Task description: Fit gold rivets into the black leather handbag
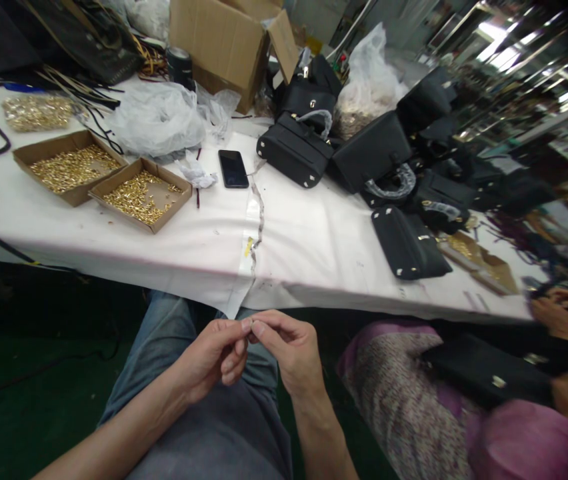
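Note:
My left hand (219,350) and my right hand (290,343) meet over my lap, just in front of the table edge. Both pinch with thumb and forefinger, fingertips touching. Whatever sits between them is too small to name. Beyond them lies the white-covered table (204,250), its cover split by a dark tear and patched with tape (244,267). Two shallow cardboard trays, one nearer (157,220) and one farther left (71,197), hold many small gold metal pieces (137,197).
Black handbags (297,150) crowd the table's back right. A phone (233,169), crumpled plastic (159,117), a large cardboard box (219,40) and a bag of gold pieces (39,112) stand behind. At right, a co-worker (404,380) sits close with a black bag (489,370).

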The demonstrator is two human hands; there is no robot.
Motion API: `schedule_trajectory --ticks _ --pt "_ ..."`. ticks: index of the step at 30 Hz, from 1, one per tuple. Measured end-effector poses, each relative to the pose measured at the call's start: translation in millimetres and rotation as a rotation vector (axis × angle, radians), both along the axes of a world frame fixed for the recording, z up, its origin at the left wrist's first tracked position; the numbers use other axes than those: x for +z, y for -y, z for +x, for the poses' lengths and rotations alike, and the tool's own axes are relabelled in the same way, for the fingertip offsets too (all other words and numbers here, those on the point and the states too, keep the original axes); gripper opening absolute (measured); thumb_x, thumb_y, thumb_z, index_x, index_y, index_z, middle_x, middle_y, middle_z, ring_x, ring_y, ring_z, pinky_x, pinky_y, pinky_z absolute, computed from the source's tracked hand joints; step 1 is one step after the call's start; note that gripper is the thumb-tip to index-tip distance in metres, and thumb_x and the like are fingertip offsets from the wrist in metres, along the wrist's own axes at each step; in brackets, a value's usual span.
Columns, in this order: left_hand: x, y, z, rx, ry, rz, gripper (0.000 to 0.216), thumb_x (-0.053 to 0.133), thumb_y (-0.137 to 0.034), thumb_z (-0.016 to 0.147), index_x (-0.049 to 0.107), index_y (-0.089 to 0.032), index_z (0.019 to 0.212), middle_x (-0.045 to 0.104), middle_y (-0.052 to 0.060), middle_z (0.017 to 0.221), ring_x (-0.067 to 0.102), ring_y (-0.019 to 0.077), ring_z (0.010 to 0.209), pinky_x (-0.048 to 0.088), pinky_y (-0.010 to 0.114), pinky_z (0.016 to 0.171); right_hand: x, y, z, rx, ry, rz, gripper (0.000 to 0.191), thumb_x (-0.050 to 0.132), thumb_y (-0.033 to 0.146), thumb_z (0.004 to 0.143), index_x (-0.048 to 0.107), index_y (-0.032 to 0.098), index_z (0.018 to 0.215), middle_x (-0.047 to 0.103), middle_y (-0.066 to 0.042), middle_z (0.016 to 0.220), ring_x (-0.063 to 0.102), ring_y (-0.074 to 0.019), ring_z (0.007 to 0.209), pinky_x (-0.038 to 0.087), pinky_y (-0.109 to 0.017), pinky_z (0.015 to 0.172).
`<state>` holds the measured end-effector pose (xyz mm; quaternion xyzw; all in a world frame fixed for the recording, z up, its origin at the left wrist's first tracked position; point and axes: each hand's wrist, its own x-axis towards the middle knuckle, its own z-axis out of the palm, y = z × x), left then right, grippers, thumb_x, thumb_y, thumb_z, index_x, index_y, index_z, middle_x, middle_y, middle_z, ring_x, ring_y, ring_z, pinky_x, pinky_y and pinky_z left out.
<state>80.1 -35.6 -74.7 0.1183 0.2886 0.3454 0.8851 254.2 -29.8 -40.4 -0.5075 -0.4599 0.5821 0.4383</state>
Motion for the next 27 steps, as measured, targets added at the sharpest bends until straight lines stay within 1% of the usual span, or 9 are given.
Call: schedule_trajectory --ticks 5,9,14,19,27 --pt "0.0 -0.2 0.1 0.002 0.009 -0.005 0.050 0.072 -0.049 0.103 0.059 -0.018 0.065 0.038 -0.007 0.041 0.034 0.0088 0.035 0.028 0.022 0.040 -0.1 0.1 -0.6 0.004 0.008 -0.006 0.011 0.082 0.029 0.099 0.090 0.023 0.101 0.083 -0.007 0.098 0.073 -0.0213 0.085 0.060 -0.032 0.078" --pt "-0.8 0.9 0.0 0.000 0.009 -0.008 0.051 0.072 -0.049 0.103 0.059 -0.018 0.066 0.039 -0.006 0.041 0.035 0.0088 0.035 0.028 0.022 0.040 -0.3 0.2 -1.7 -0.018 0.017 -0.018 0.011 0.082 0.030 0.098 0.090 0.022 0.099 0.082 -0.007 0.094 0.071 -0.0214 0.083 0.059 -0.032 0.077" --pt "-2.8 1.8 0.7 0.002 0.022 -0.009 0.051 0.069 -0.048 0.105 0.059 -0.018 0.066 0.038 -0.007 0.041 0.034 0.0088 0.035 0.029 0.022 0.040 -2.2 0.4 -1.5 -0.019 -0.001 -0.043 0.014 0.083 0.033 0.097 0.090 0.021 0.100 0.082 -0.007 0.093 0.072 -0.0215 0.083 0.060 -0.033 0.077" --pt "-2.3 0.7 0.2 0.001 0.035 -0.013 0.050 0.068 -0.047 0.105 0.060 -0.018 0.065 0.038 -0.007 0.041 0.034 0.0089 0.034 0.028 0.022 0.040 -3.6 0.1 0.1 -0.010 0.011 -0.039 0.014 0.083 0.034 0.098 0.090 0.022 0.101 0.084 -0.007 0.095 0.074 -0.0224 0.086 0.062 -0.033 0.080" --pt "-0.1 2.3 -0.4 0.001 0.043 -0.010 0.051 0.068 -0.046 0.106 0.058 -0.018 0.065 0.037 -0.007 0.041 0.034 0.0089 0.034 0.029 0.022 0.040 0.0 0.7 0.2 -0.010 0.009 -0.047 0.014 0.083 0.034 0.098 0.090 0.022 0.100 0.083 -0.007 0.094 0.073 -0.0224 0.084 0.062 -0.034 0.079"
